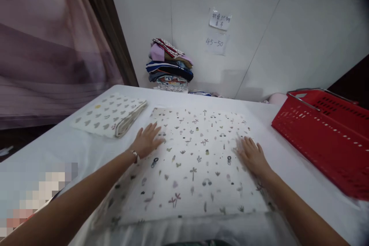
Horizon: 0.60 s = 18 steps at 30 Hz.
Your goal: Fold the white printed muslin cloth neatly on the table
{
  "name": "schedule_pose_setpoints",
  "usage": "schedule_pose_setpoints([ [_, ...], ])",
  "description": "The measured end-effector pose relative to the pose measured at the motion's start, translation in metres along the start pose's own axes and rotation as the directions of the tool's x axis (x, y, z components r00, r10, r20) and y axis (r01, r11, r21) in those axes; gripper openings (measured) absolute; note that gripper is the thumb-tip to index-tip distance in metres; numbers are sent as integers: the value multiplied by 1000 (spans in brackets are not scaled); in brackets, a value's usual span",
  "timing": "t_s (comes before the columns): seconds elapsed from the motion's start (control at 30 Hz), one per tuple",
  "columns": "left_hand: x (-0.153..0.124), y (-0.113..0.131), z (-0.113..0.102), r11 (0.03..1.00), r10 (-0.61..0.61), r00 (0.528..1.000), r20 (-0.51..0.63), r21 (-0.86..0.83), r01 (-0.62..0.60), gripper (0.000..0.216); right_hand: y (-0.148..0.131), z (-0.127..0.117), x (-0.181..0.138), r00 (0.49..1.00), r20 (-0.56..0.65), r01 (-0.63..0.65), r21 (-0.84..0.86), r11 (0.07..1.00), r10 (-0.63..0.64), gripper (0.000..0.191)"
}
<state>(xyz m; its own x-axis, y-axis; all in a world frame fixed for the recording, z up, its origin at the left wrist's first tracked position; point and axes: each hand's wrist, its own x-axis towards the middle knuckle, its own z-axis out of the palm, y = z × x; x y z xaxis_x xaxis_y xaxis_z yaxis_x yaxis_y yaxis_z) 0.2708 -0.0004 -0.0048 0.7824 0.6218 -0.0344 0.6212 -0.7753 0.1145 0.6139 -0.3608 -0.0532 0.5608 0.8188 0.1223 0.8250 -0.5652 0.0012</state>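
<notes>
Rightward, red basket, interior mostly hidden; hands spread flat on printed cloth.

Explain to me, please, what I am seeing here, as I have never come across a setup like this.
Gladly. There is no machine: these are a person's two bare hands. The single picture comes from a camera worn on the head, looking forward and down. On the white table lies a printed cloth, spread flat. The left hand and right hand appear to rest at its two sides, open, with nothing visibly gripped. Left of it lies a folded cloth; on the right is a red basket. Beyond the table's far edge, a pile of fabrics stands near the wall.
</notes>
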Motion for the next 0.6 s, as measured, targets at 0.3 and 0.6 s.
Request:
schedule_pose_setpoints([
  [0.3, -56, 1, 12, 985, -116, 989, 87, -121, 126, 58, 7, -13, -40, 980, 94, -177, 35, 984, 173, 57],
  [0.6, -175, 17, 30, 960, 194, 964, -182, -166, -225, 53, -17, -16, -118, 994, -100, 49, 145, 988, -34, 49],
])
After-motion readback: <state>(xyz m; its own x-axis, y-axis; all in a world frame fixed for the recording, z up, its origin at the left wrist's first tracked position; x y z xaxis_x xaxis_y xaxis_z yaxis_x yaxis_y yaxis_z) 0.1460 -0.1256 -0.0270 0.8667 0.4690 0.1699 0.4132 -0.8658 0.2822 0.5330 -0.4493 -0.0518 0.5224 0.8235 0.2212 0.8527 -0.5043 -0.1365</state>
